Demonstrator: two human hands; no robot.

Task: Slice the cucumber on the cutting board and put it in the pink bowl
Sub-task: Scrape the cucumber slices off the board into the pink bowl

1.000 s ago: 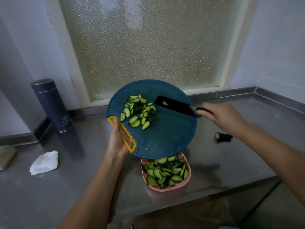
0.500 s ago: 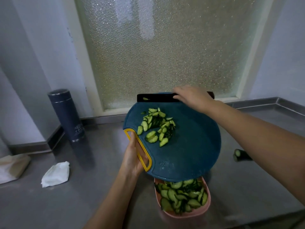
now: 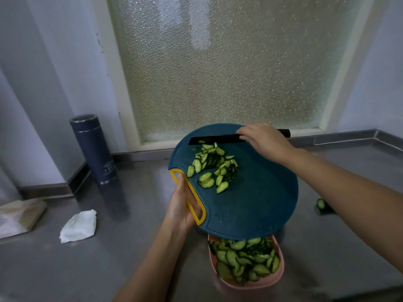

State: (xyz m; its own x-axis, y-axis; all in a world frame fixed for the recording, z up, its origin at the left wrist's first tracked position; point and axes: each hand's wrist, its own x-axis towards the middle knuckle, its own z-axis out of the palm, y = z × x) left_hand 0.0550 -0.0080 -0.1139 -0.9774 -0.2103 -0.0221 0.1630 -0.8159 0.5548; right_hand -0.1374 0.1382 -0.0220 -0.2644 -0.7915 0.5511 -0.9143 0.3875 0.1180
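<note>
The left grip (image 3: 182, 207) holds the cutting board (image 3: 253, 205) by its yellow edge, over the pink bowl (image 3: 257, 284). The right grip (image 3: 264, 141) holds the knife (image 3: 214, 140) at the cucumber slices (image 3: 212, 168) on the board. More lie in the bowl.

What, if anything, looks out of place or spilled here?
A cucumber end lies alone on the counter, right of the board, apart from the slices. A crumpled tissue lies on the counter at left. No slices show outside the board or bowl.
</note>
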